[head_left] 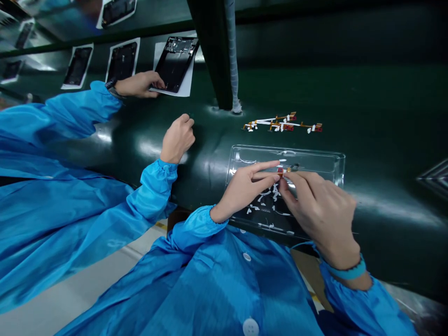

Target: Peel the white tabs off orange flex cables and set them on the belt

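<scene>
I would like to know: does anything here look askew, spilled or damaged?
Nothing looks clearly damaged. One black casing sits askew on its white sheet by a co-worker's hand; neighbouring casings sit squarer on theirs. In the clear tray, white scraps lie scattered below the left hand and right hand; that may be normal, not a spill.

No words or numbers could be read. A pale, blurry mark [118, 243] was on the co-worker's shiny blue cloth coat [80, 219], and tiny light specks on one flat black rectangular panel [122, 65] were too small to read.
</scene>
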Tool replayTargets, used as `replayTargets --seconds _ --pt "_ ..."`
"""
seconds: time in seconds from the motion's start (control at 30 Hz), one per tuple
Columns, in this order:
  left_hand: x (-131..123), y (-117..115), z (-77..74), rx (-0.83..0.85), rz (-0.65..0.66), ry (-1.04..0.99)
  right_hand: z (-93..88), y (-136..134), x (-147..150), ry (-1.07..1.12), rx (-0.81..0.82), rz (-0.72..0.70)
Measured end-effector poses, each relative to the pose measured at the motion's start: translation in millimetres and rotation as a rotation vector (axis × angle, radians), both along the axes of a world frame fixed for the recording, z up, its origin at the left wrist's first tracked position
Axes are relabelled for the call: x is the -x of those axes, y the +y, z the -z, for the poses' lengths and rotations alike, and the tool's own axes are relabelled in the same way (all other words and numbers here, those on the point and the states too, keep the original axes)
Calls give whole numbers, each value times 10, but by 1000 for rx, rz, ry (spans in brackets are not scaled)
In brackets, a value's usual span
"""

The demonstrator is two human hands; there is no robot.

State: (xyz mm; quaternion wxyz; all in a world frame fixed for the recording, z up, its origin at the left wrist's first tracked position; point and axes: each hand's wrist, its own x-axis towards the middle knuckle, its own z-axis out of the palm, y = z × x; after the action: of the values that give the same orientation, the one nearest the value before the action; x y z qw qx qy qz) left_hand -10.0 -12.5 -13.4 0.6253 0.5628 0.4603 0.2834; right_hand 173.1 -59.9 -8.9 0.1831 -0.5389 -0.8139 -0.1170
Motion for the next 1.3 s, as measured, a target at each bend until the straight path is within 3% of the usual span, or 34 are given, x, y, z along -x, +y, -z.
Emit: replayTargets --seconds 0.2,0.4,0.5,0.6,0.7,0.87,0.97,1.07,1.17,1.23,1.3 --pt "10 13 27 -89 4 56 7 13 -1 -7 -17 -10" --pt "-27 -20 64 -58 -9 49 35 38 21 -24 -28 -1" --pt "-30 -54 70 -165 -17 81 38 66 48 32 -27 38" --pt "-8 -68 62 -331 -42 148 8 73 15 255 60 73" --pt "23 -53 36 -459 -72 182 -67 48 -113 388 174 4" --pt "76 8 -25 -553 -125 96 -257 45 -295 330 321 -48" --pt "130 25 -43 -632 -90 84 -386 160 -221 420 330 -113" --pt "220 24 -43 -740 -66 22 -520 362 -41 517 449 -295" --pt "356 27 -22 -619 -207 -92 -659 598 179 664 655 -325" --pt "474 37 22 -377 -277 -232 -723 771 352 820 818 -269" --pt "616 45 102 -150 -253 -389 -720 969 561 955 1003 -250"
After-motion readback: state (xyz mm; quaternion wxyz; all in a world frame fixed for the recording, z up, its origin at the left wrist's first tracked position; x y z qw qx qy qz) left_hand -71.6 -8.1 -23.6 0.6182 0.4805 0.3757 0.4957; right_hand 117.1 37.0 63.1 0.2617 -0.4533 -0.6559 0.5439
